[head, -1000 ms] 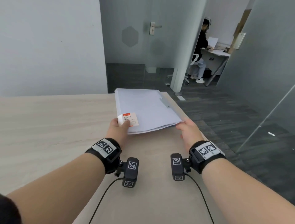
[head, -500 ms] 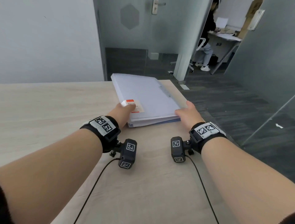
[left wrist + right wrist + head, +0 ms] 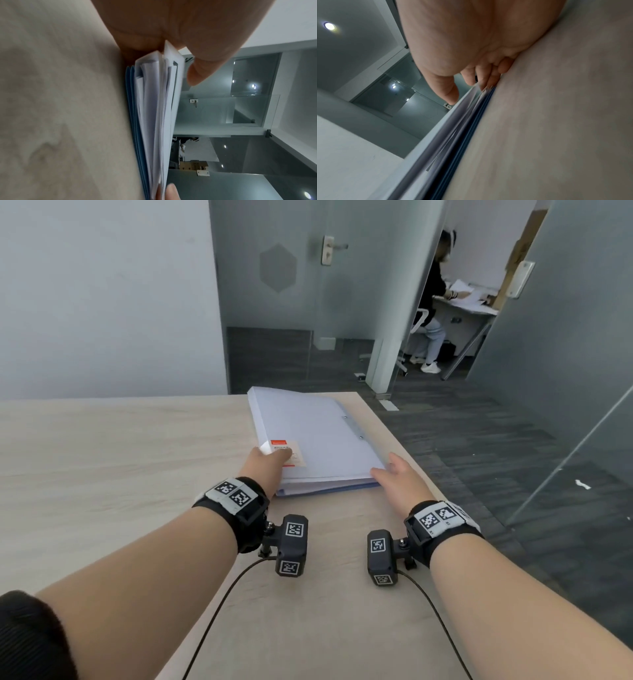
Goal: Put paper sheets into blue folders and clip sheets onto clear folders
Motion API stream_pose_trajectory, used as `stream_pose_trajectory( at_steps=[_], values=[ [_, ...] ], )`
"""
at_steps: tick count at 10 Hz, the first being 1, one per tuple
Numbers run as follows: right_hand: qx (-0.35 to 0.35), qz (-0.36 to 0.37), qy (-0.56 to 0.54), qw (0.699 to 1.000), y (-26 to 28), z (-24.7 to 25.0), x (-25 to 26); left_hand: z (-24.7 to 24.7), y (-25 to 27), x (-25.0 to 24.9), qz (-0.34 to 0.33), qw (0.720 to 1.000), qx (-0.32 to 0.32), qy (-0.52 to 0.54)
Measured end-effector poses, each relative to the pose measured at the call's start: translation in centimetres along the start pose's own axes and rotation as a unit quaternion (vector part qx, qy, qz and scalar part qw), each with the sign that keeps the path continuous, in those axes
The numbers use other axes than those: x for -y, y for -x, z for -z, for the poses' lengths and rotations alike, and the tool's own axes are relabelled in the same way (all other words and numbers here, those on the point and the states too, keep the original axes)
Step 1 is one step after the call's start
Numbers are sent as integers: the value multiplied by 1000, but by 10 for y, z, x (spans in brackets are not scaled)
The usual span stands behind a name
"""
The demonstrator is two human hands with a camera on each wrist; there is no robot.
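Flat folder stack [image 3: 318, 440], blue bottom layers, woodgrain table [image 3: 120, 446].

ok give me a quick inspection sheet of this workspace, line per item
surface: light wood table, the stack lies near its far right corner
job's things: stack of folders and sheets lying flat; a clear folder with a red-and-white label on top, white sheets under it, blue folders at the bottom
clutter: nothing seen
hands: left hand pinches the stack's near left corner, thumb on the label; right hand has its fingers at the near right corner, thumb above the top folder
cables: two black cables run back from the wrist cameras across the table
surroundings: glass door with a handle, dark carpet, another person seated at a desk beyond
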State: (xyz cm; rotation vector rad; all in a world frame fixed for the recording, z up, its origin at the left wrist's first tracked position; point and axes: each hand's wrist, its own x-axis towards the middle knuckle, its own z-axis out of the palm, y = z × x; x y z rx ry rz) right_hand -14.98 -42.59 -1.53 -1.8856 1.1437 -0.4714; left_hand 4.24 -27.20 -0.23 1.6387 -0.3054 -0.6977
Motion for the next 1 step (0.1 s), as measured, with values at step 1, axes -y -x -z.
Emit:
stream_pose_trajectory(
  at_steps=[1],
  values=[
    [-25, -9, -38, 999, 25, 3, -5, 16, 1, 14, 19, 1000, -7, 3]
  ],
)
